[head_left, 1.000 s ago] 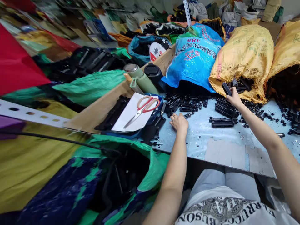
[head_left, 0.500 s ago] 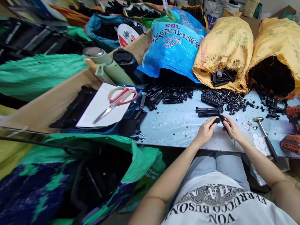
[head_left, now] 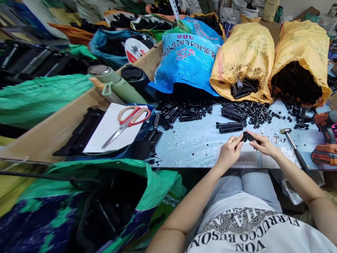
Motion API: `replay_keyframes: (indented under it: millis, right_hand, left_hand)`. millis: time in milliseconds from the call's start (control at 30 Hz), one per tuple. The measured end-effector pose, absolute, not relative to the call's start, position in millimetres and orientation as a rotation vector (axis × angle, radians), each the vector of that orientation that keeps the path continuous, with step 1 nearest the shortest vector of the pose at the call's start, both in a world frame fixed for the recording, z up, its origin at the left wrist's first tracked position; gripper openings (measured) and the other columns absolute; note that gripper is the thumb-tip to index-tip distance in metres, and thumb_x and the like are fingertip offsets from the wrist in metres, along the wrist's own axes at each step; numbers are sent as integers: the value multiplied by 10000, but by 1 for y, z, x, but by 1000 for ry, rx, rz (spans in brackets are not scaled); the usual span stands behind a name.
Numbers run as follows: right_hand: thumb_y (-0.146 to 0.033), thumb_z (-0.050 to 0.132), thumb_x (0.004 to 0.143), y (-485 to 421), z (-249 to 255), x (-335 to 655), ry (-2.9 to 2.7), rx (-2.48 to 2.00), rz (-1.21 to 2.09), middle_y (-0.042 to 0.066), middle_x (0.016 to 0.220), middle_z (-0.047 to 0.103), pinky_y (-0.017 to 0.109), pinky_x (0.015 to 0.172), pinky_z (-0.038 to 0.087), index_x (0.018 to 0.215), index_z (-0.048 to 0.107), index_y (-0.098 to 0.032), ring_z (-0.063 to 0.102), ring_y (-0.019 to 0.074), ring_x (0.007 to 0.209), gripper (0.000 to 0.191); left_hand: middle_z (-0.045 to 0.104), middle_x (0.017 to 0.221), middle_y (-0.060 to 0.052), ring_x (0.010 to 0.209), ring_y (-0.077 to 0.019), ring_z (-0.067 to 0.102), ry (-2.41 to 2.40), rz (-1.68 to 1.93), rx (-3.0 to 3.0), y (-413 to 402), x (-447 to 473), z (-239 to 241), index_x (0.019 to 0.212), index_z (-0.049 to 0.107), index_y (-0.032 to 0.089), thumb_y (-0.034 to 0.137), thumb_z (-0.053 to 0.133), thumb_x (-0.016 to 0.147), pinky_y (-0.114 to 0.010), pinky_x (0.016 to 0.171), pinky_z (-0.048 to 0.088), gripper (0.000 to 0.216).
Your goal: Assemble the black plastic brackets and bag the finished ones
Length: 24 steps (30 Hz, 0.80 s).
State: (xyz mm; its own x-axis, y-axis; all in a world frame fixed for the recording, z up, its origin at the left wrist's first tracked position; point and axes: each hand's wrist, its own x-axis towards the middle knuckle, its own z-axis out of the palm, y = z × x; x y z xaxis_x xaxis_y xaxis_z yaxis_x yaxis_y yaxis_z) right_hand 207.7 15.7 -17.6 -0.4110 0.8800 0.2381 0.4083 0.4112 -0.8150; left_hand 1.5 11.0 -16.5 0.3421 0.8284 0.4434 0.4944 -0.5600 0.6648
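Above the front edge of the blue-white table (head_left: 184, 144), both my hands meet at a black plastic part (head_left: 250, 136). My right hand (head_left: 264, 144) is closed round its longer, flat body. The fingers of my left hand (head_left: 228, 151) pinch a small black piece at its left end; whether that is a separate piece I cannot tell. Just beyond my hands lie long black plastic pieces (head_left: 231, 127), stacked side by side. Behind them spreads a pile of small black knobs with metal pins (head_left: 256, 114).
To the right lie a hammer (head_left: 296, 151), white round discs (head_left: 288, 153) and an orange cordless drill (head_left: 326, 137). Yellow sacks (head_left: 244, 52) and a blue sack (head_left: 189, 59) line the back. Scissors (head_left: 126, 124) rest on white paper at the left, near a green flask (head_left: 116, 84).
The black part in my right hand has turned from pointing down toward me to lying nearly level. My view has shifted slightly to the right.
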Motion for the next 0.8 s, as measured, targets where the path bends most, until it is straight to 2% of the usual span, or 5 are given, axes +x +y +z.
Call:
replay_keyframes:
  millis: [167, 333, 533, 700, 800]
  right_hand:
    - [-397, 520, 882, 22, -7, 216, -2105, -1028, 819, 92, 1198, 613, 356, 871, 501, 1365, 448, -229, 617, 198, 983, 516]
    - [-393, 539, 871, 29, 0, 222, -2201, -989, 753, 75, 1275, 573, 400, 982, 443, 1380, 424, -257, 559, 230, 1137, 539]
    - [-408, 560, 856, 26, -5, 216, -2156, -985, 772, 80, 1207, 615, 387, 935, 476, 1366, 447, -254, 596, 229, 1065, 545]
    - [-434, 479, 896, 13, -18, 190, -1848, -1108, 752, 89, 1137, 619, 323, 714, 538, 1395, 400, -249, 619, 150, 725, 537]
    - [-442, 469, 900, 8, -22, 181, -1801, -1086, 717, 95, 1125, 610, 313, 709, 524, 1400, 390, -239, 598, 147, 729, 546]
  left_hand:
    - [626, 905, -77, 856, -171, 610, 1104, 1024, 2234, 17, 0, -6, 1227, 568, 173, 288, 430, 923, -305, 772, 513, 353]
    - [627, 911, -67, 865, -168, 614, 1171, 987, 2247, 16, 2, -3, 1225, 569, 192, 298, 432, 923, -299, 789, 510, 348]
    - [638, 984, -90, 921, -168, 610, 1145, 1138, 2149, 20, 13, -8, 1191, 586, 152, 290, 422, 930, -294, 819, 504, 338]
    - [621, 1054, -104, 971, -158, 591, 1305, 1420, 2012, 11, 33, -8, 1255, 530, 168, 285, 356, 957, -295, 847, 494, 364]
    - [616, 1070, -109, 977, -153, 587, 1236, 1462, 2071, 11, 32, -7, 1263, 517, 161, 267, 344, 960, -285, 840, 497, 365]
